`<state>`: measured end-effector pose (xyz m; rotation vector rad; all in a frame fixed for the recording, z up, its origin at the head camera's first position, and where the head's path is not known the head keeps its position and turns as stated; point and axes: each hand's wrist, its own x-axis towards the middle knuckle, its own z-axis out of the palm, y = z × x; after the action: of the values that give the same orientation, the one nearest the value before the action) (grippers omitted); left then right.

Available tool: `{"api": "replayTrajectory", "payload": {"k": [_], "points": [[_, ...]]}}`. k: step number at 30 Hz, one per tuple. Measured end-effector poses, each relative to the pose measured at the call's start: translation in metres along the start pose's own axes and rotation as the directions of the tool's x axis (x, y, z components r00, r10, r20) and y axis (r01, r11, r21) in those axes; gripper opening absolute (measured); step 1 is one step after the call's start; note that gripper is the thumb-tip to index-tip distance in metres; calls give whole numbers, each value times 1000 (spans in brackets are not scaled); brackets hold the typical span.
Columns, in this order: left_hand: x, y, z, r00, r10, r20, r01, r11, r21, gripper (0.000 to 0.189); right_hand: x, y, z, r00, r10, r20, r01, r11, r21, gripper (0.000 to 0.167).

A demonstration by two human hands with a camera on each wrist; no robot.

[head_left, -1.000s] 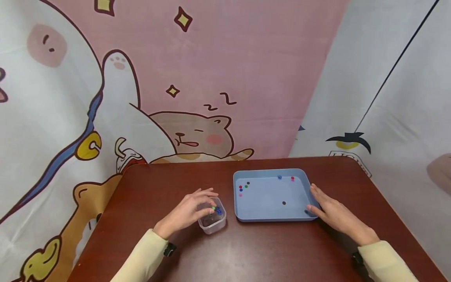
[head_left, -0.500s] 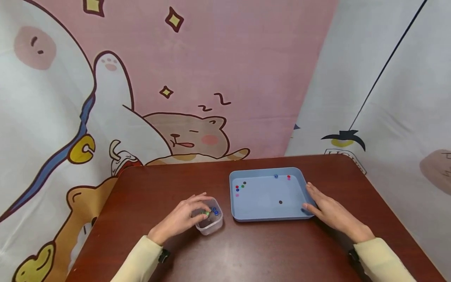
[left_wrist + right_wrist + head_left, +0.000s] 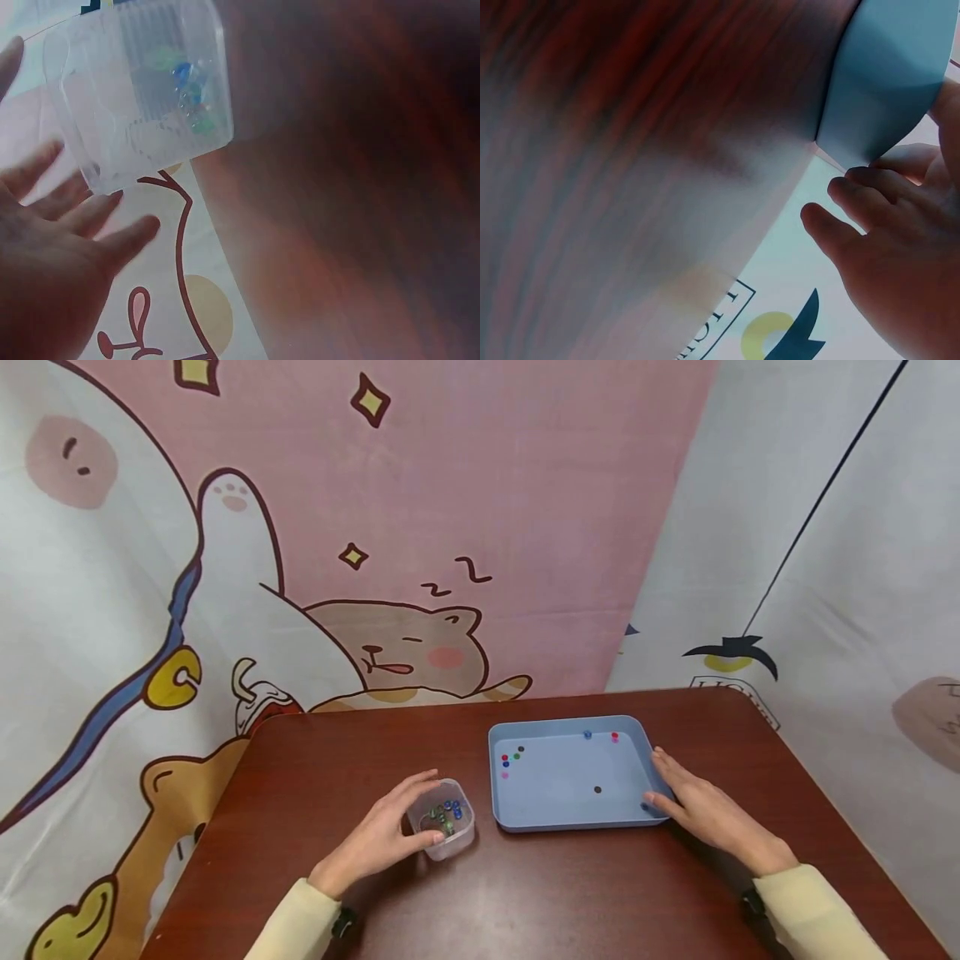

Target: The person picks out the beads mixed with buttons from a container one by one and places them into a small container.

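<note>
A small clear plastic box [image 3: 459, 842] stands left of the tray on the table, with several glassy green and blue beads [image 3: 442, 814] in it. My left hand [image 3: 386, 833] is at the box's left side, fingers spread and thumb over its near rim, with nothing held. In the left wrist view that hand's fingers [image 3: 129, 238] stand apart beside the box wall. A shallow light-blue tray [image 3: 558, 806] lies to the right. My right hand [image 3: 708, 810] rests at its right edge, thumb inside the rim and straight fingers along the outside.
Several small coloured discs or beads lie in the tray: a group at the left with a green one [image 3: 517, 757], a red one [image 3: 615, 737] and a blue one [image 3: 588, 735] at the back, a dark one [image 3: 597, 790] near the middle. A printed curtain [image 3: 525, 527] hangs behind the brown table [image 3: 360, 735].
My left hand has drawn its fingers out of the box and spread them, letting go of a green bead; more green beads now show inside. The right hand stays at the tray edge.
</note>
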<state>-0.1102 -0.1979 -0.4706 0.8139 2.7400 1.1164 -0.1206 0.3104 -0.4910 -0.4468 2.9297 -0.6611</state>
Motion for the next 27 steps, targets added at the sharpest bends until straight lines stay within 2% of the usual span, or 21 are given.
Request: {"api": "replayTrajectory", "payload": {"k": [4,6,8,12,16,21,24,27], "points": [[-8,3,7,995,-97,-21,98,994,45,102,-2,-1,-2,1000,0,0,0,1000,8,89],[-11,3,11,993,-118,-27,120,989,85,113,-3,-1,-6,999,-7,-37,7,1000,10,87],[-12,3,15,991,-130,-35,133,983,123,118,-4,-4,-11,994,-20,-111,21,1000,12,84],[-15,2,20,986,-154,-58,161,976,148,120,0,-13,-19,953,-63,-298,71,997,15,75],[-14,2,20,983,-164,-79,174,973,150,116,10,-25,-25,908,-111,-404,120,993,-1,63],[-13,2,21,977,-186,-107,200,970,138,107,30,-36,-31,886,-145,-441,152,988,-18,51],[-13,2,22,973,-198,-121,213,969,124,104,44,-40,-34,889,-172,-424,178,984,-26,45],[-14,3,24,972,-198,-129,212,971,107,102,59,-43,-36,906,-188,-380,196,980,-19,40]]}}
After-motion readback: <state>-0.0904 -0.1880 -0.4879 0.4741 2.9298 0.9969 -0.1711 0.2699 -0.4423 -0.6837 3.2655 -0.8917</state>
